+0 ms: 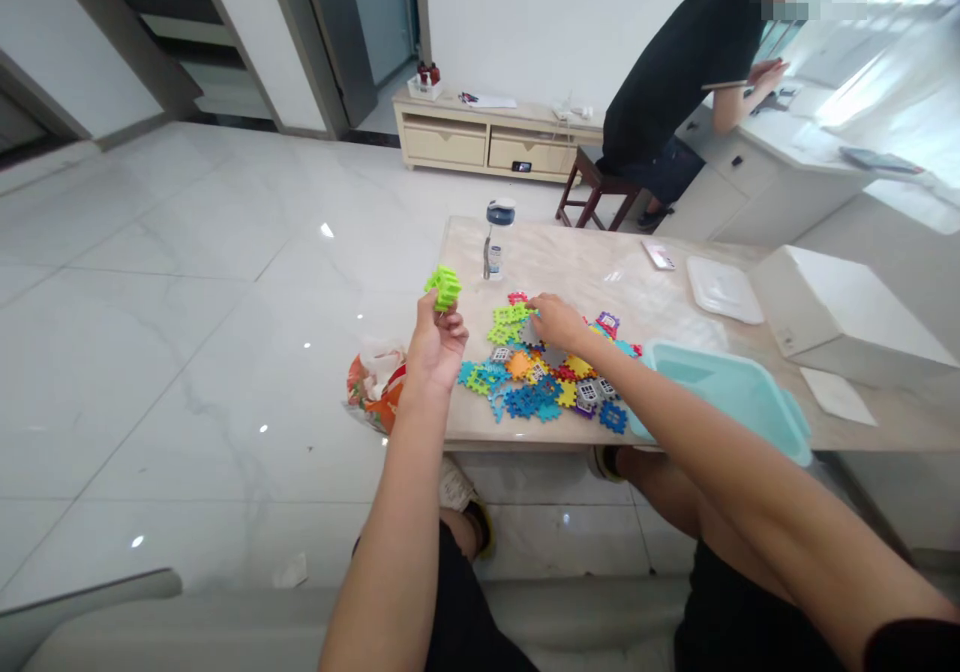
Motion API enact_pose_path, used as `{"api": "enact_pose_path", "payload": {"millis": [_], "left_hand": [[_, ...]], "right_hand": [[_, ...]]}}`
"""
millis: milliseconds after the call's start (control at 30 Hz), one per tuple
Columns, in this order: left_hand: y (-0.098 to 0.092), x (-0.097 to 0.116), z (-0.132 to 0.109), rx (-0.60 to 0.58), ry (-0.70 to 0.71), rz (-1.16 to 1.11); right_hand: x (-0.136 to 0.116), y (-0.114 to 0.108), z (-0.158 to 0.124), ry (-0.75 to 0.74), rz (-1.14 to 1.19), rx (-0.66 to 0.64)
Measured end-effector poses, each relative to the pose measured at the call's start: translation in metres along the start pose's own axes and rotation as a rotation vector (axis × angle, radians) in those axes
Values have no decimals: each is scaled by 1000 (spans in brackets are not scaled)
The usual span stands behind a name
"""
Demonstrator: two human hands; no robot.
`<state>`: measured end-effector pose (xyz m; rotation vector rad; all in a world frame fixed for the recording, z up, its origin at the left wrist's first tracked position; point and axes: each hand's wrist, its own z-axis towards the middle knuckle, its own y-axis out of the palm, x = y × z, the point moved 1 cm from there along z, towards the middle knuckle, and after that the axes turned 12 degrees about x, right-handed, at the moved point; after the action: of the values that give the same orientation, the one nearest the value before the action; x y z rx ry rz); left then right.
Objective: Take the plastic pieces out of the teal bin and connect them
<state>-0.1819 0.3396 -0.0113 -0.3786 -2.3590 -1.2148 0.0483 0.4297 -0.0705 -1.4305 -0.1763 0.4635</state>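
Observation:
My left hand (441, 342) is raised at the table's left edge, its fingers closed around a small stack of lime-green interlocking plastic tiles (443, 288). Over the pile of colourful interlocking tiles (529, 399), my right hand (556, 322) reaches down with bent fingers pressed together. Its fingertips touch the pile beside some flat lime-green tiles (507, 324); whatever they grip is hidden. Blue, yellow, orange, grey and purple tiles lie jumbled below and to the right, several with window-like grids.
A clear bottle with a blue lid (495, 242) stands behind the pile. To the right are a teal tub (720, 392), a white lid (724, 290) and a white box (847, 302). A plastic bag (375, 387) sits left of the table. Another person (682, 72) sits at a far counter.

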Motion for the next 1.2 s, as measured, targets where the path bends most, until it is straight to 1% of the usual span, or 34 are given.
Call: {"api": "enact_pose_path", "payload": {"millis": [67, 133, 233, 400, 600, 733, 800, 900, 1000, 1100, 1200], "left_hand": [[-2, 5, 3, -34, -60, -70], [-4, 8, 7, -59, -72, -95], [-6, 11, 10, -91, -58, -88], [-8, 13, 7, -117, -36, -20], [-5, 10, -1, -189, 20, 12], [-1, 5, -3, -191, -38, 1], [0, 3, -4, -198, -96, -52], [3, -3, -2, -179, -148, -87], [7, -15, 2, -122, -99, 28], [11, -34, 4, -86, 16, 256], [13, -57, 0, -112, 158, 506]], "right_hand": [[-4, 12, 24, -39, -40, -61], [-7, 23, 43, -74, -69, -113], [-9, 36, 58, -85, -103, -160], [-13, 47, 62, -101, -124, -192], [-12, 48, 64, -77, -66, -146], [-8, 50, 61, -31, 32, -98], [-5, 49, 59, 2, 157, -58], [5, 39, 54, 74, 432, 27], [19, 18, 39, 184, 670, 58], [36, -12, 6, 342, 887, 53], [49, -49, -41, 485, 1036, 106]]}}
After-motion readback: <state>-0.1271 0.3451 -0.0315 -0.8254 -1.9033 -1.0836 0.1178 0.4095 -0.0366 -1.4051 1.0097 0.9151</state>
